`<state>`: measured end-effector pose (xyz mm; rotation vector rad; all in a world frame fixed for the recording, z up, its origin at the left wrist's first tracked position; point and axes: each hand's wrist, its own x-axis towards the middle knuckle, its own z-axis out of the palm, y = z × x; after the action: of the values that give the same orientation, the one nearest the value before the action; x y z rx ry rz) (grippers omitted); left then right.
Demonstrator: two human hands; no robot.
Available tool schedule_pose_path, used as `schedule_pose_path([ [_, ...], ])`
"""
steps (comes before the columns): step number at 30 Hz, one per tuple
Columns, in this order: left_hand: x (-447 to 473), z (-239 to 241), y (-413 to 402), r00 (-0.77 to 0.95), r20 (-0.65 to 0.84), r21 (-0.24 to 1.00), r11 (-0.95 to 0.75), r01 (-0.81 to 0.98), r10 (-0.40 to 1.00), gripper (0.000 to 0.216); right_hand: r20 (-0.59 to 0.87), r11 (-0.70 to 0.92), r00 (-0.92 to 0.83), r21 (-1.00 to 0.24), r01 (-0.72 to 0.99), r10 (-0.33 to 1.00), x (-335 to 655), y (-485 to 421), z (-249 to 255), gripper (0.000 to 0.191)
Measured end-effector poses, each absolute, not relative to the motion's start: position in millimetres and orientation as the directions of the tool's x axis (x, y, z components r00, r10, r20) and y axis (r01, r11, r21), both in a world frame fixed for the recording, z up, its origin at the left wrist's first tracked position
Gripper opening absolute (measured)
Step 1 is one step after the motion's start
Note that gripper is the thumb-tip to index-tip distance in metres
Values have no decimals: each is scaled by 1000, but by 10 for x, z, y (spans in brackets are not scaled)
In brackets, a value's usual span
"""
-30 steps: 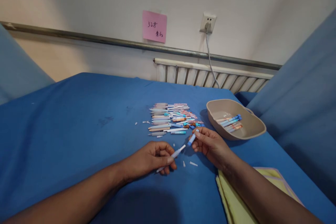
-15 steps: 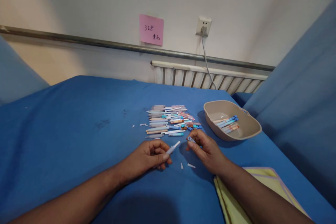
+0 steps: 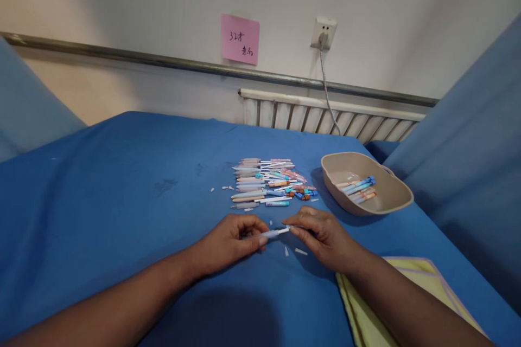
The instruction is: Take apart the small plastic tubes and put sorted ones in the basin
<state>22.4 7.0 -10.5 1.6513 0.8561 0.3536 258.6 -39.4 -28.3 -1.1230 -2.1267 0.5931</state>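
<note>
My left hand (image 3: 236,238) pinches a thin white pen part (image 3: 273,233) just above the blue cloth. My right hand (image 3: 319,233) meets it from the right, its fingertips closed on the part's tip. Whether the small blue piece is still inside the right fingers is hidden. Beyond both hands lies a pile of pens (image 3: 268,183), white, blue and orange. A beige bowl (image 3: 396,195) to the right holds a few blue and orange pens (image 3: 360,187).
Small white bits (image 3: 300,251) lie on the blue cloth (image 3: 122,184) near my hands. A yellow cloth (image 3: 423,276) lies at the near right. Blue fabric rises at the far right. Behind are a radiator, a wall rail, a pink note and a plugged socket.
One second ago the right hand held a blue piece at the part's end, then drew it off. Now both hands have come together again on the white part, lower over the cloth.
</note>
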Motion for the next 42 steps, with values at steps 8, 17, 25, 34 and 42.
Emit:
schedule_pose_path([
  [8,227,-86,70,675,-171,927,-116,357,718,21,290,441,-343,-708,551,894,2603,-405,-246,10],
  [17,236,-95,50,682,-145,923,-150,354,717,20,310,472,-371,-714,517,875,2574,-400,-244,9],
  [25,279,-110,-22,695,-230,928,-60,367,681,25,326,513,-412,-685,517,851,2494,-451,-283,8],
  [34,298,-156,-67,714,-183,937,-100,335,676,24,318,530,-443,-666,525,838,2471,-498,-245,10],
  [42,280,-145,-49,703,-49,861,-327,389,709,18,202,440,-421,-665,603,884,2467,-483,-259,15],
])
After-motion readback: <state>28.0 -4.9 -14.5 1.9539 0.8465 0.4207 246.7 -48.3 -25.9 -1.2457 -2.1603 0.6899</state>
